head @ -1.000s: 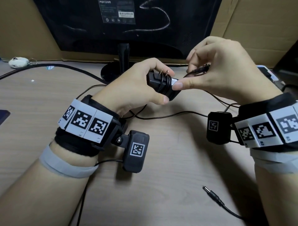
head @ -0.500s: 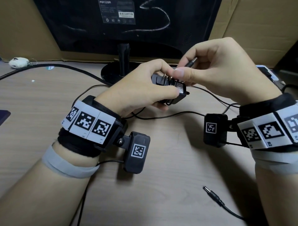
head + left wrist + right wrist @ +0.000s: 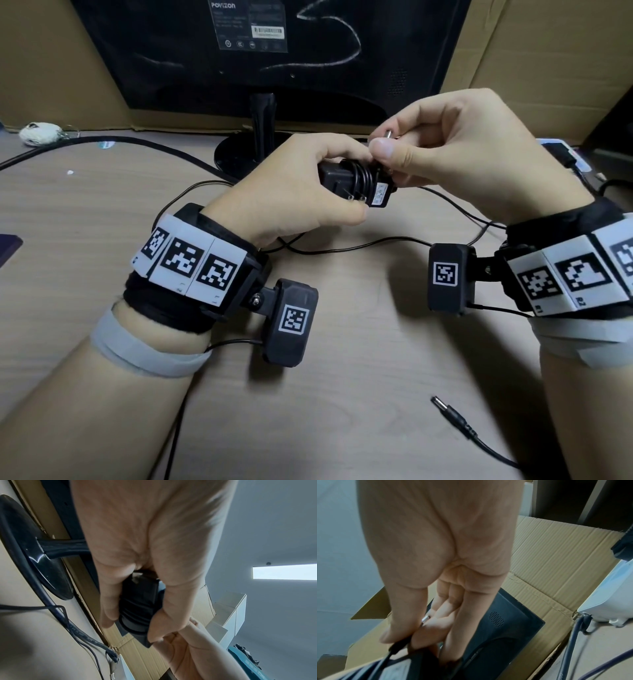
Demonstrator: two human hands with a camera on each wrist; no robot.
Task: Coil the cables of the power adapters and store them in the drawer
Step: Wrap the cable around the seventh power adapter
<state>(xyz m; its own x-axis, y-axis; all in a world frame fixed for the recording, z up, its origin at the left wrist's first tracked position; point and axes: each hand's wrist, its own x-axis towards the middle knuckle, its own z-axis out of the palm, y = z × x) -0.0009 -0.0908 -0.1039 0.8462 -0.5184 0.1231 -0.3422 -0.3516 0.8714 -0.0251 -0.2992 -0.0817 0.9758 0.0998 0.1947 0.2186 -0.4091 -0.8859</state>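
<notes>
Since half a second ago the adapter (image 3: pixel 356 185) has turned in the grip so that its two metal prongs (image 3: pixel 354 198) now point down toward the person, and the right thumb has slid on top of the cable end. Nearest the person, a loose barrel plug (image 3: pixel 448 411) on its own thin lead lies on the desk (image 3: pixel 359 394) to the right, in the same place as before. Above the desk, the left hand (image 3: pixel 294 192) is curled round the black adapter, thumb under it near the prongs and fingers over the top; the left wrist view shows the same wrap from below, the adapter (image 3: pixel 139 605) wedged between thumb and fingers. Several turns of thin cable (image 3: pixel 364 178) are wound round the adapter's middle, beside its white label. The right hand (image 3: pixel 452 161) touches the left at the adapter and pinches the cable's plug end (image 3: pixel 388 134) between thumb and forefinger, silver tip poking up; its other fingers are bent loosely behind. In the right wrist view the silver tip (image 3: pixel 426 618) shows between thumb and fingers. Both hands sit about where they were. Under them other thin black leads (image 3: pixel 359 246) trail over the desk. Farther back stand a monitor (image 3: pixel 267 51) on its round foot and cardboard (image 3: pixel 548 51).
</notes>
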